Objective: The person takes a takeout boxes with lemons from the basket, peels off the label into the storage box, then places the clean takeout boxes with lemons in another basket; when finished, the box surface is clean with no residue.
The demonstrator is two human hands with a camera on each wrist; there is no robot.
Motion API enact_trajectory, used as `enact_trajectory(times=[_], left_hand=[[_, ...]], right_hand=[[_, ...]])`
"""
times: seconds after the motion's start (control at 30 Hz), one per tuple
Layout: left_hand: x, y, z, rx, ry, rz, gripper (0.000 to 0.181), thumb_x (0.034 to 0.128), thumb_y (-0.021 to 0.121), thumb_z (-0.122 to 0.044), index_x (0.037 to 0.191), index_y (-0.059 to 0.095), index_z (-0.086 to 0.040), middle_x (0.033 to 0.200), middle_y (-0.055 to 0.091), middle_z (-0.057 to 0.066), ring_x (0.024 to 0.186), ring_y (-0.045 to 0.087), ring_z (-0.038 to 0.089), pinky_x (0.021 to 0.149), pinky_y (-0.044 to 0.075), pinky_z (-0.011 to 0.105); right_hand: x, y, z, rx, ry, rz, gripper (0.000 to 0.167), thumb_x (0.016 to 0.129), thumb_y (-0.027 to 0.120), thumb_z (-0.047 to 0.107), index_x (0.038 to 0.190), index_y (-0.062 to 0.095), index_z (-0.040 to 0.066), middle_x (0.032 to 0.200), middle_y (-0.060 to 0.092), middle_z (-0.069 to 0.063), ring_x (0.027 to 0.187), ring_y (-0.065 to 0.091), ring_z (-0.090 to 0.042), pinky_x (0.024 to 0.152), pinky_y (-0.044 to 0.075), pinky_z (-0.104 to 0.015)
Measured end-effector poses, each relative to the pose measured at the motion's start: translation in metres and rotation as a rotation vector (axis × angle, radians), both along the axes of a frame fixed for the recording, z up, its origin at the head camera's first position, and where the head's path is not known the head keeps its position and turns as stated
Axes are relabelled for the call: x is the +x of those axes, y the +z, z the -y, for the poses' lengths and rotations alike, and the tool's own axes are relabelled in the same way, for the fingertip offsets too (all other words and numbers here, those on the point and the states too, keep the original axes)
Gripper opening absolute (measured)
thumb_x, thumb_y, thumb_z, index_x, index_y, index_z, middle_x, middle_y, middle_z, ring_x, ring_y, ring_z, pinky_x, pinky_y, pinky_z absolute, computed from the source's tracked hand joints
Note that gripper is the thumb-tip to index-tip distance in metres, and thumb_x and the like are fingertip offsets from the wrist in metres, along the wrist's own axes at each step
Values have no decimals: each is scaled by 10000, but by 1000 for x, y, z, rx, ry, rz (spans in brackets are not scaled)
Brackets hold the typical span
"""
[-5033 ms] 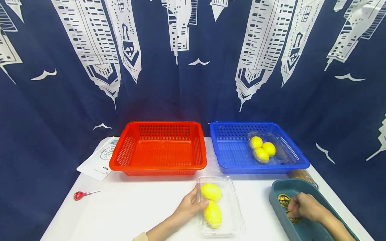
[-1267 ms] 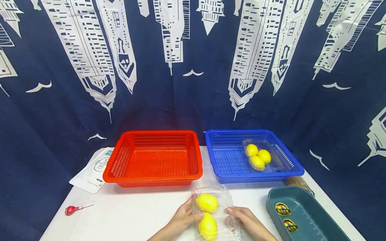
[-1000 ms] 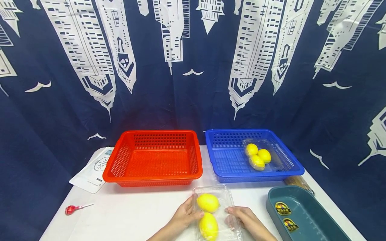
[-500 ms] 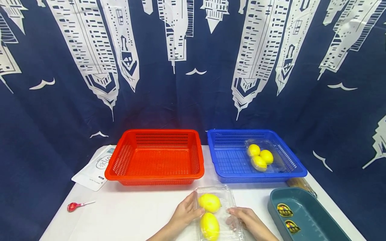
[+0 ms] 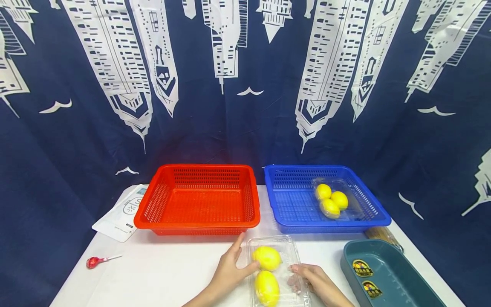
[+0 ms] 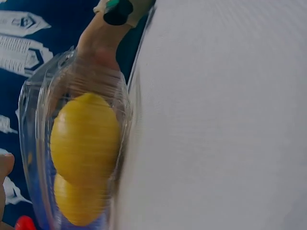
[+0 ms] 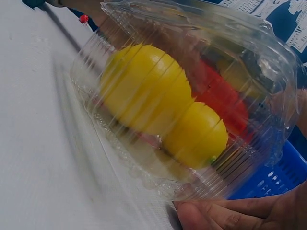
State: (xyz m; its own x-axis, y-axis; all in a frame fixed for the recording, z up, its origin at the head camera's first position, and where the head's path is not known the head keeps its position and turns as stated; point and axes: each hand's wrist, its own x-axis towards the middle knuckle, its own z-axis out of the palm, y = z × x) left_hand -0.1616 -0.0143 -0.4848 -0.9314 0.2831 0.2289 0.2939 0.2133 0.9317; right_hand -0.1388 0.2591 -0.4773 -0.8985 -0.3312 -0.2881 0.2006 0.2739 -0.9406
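A clear plastic clamshell box with two yellow lemons stands near the table's front edge. My right hand grips its right side, thumb on top and fingers showing through the plastic underneath. On the left side, my left hand has its fingers spread, with the index finger straight and off the box. Its thumb points at the box's left edge; whether it touches I cannot tell. In the right wrist view, the right hand's fingers lie along the box's lower edge.
A red basket stands behind the hands. The blue basket beside it holds another clear box with three lemons. At right is a teal tray with two round stickers. A lollipop and a white packet lie left.
Five seconds ago my right hand was in the teal tray; it has since moved to the box's right side. In the last half second my left hand's fingers straightened away from the box.
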Motion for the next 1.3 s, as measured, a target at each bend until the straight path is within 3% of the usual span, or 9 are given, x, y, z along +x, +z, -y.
enact_trajectory(times=[0.1, 0.2, 0.4, 0.6, 0.83, 1.1, 1.3], left_hand=[[7, 8, -3, -118, 49, -132, 918, 819, 761, -380, 1512, 294, -3, 1558, 331, 205, 1392, 387, 416, 1100, 356, 574], [12, 14, -7, -167, 55, -194, 907, 823, 752, -400, 1507, 307, -3, 1570, 327, 165, 1399, 393, 378, 1092, 361, 602], [10, 22, -16, -136, 12, -194, 896, 841, 726, -415, 1516, 294, -15, 1579, 310, 162, 1428, 342, 382, 1106, 329, 625], [-5, 40, -28, -111, -1, -122, 894, 851, 715, -415, 1525, 275, -25, 1549, 342, 220, 1346, 422, 481, 1077, 377, 629], [-28, 64, -42, 10, -46, 56, 884, 868, 718, -356, 1533, 242, -19, 1576, 285, 216, 1348, 408, 490, 1096, 399, 504], [-50, 71, -64, -19, -13, 158, 903, 854, 720, -381, 1543, 238, -53, 1572, 310, 192, 1397, 382, 427, 1132, 363, 538], [-62, 67, -82, -15, 16, 207, 966, 827, 749, -392, 1553, 202, -66, 1606, 253, 141, 1486, 245, 332, 1209, 232, 525]], right_hand=[[0, 0, -1, 5, -1, 0, 517, 1011, 432, 341, 1190, 573, -123, 933, 713, -59, 861, 631, -150, 787, 520, -272], [0, 0, -1, 14, 1, 1, 541, 1012, 425, 349, 1214, 558, -135, 961, 717, -80, 877, 639, -158, 795, 519, -272], [0, 1, -2, 19, 4, 4, 544, 1012, 427, 360, 1213, 569, -125, 988, 721, -91, 895, 642, -155, 799, 512, -269], [0, 0, 0, -12, 0, -8, 523, 1009, 439, 337, 1195, 569, -134, 955, 717, -69, 872, 643, -138, 775, 531, -257], [0, 3, -1, -3, 22, -22, 525, 1018, 423, 331, 1209, 568, -135, 968, 711, -63, 915, 637, -150, 817, 506, -252], [0, 0, -3, -2, 36, -32, 500, 1025, 418, 304, 1216, 559, -136, 969, 672, -43, 879, 621, -126, 796, 513, -232], [0, -1, -1, 13, 19, -32, 511, 1021, 423, 316, 1209, 561, -139, 965, 684, -66, 867, 622, -132, 774, 516, -248]])
